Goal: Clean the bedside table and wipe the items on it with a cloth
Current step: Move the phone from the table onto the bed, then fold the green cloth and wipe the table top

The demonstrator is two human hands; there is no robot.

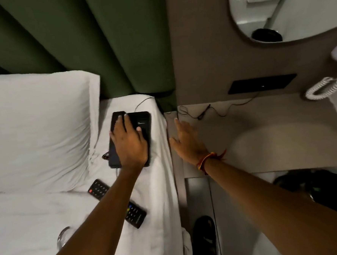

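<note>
A black telephone [143, 119] lies on the white bed sheet [162, 167], close to the bed's right edge. My left hand [128, 143] is on top of it, fingers wrapped over the handset. My right hand [186, 138] is flat and open, holding nothing, over the left edge of the beige bedside table [263, 141]. A thin black cable [212, 112] lies coiled at the back of the table top. No cloth is in view.
A black remote [98, 188] lies on the bed, partly under my left forearm, and a glass [63, 237] sits at lower left. A white pillow [35, 125] fills the left. A white coiled cord [323, 88] hangs at the table's right; a dark bag [315, 187] is below.
</note>
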